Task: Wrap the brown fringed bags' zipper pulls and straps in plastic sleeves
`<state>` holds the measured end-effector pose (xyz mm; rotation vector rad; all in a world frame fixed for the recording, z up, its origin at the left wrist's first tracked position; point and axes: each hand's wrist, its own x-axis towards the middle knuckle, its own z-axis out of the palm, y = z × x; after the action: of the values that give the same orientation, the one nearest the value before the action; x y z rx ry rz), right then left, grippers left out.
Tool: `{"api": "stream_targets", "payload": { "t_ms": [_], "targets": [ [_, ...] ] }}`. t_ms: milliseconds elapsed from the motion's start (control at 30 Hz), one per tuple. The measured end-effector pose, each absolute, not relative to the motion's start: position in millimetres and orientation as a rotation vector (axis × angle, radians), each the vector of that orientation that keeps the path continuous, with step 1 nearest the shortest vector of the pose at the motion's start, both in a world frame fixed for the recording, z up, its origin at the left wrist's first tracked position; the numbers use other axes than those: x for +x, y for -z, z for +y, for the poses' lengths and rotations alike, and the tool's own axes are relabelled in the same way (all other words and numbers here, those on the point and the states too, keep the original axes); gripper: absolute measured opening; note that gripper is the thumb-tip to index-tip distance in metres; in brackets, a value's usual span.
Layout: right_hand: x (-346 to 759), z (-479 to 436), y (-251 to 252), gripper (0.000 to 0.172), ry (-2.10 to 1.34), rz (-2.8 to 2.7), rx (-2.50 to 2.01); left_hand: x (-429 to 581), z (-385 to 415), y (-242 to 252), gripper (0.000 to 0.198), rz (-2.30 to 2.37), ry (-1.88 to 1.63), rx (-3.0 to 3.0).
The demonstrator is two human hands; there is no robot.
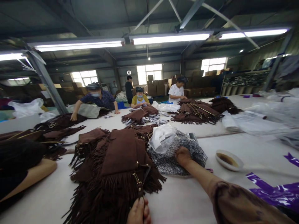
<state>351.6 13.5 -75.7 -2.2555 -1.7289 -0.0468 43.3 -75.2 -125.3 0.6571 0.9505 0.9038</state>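
A brown suede fringed bag (pixel 116 168) lies in front of me on the white table (pixel 182 199), on top of a stack of the same bags. My left hand (pixel 139 212) sits at the bottom edge, fingers pinched on the bag's dark strap just below its brass clasp (pixel 137 182). My right hand (pixel 183 155) reaches forward and rests on a black-and-white patterned cloth (pixel 173 158); its fingers are hidden in the cloth. A clear plastic bag (pixel 162 137) with white pieces lies just beyond that hand.
A white dish (pixel 227 160) with brown liquid stands to the right, purple plastic strips (pixel 275 191) beside it. A co-worker's arm (pixel 35 175) lies at the left. More brown bags (pixel 196 112), tape rolls and several seated people fill the far table.
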Motion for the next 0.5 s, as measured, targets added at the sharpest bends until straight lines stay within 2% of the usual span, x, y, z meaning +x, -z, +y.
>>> {"api": "stream_targets", "payload": {
  "t_ms": [233, 333, 400, 500],
  "targets": [
    [351, -22, 57, 0.029, 0.071, -1.84, -2.148, 43, -76, 124, 0.064, 0.925, -0.882, 0.714],
    [333, -56, 47, 0.025, 0.064, -1.889, -2.034, 44, -82, 119, 0.065, 0.966, -0.92, 0.694],
    [311, -83, 44, 0.021, -0.117, -1.825, -1.931, 44, -87, 111, 0.063, 0.988, -0.928, 0.709],
    [271, -117, 45, 0.039, -0.675, -1.57, -1.742, 42, -95, 96, 0.054, 0.973, -0.93, 0.769]
  ]
}}
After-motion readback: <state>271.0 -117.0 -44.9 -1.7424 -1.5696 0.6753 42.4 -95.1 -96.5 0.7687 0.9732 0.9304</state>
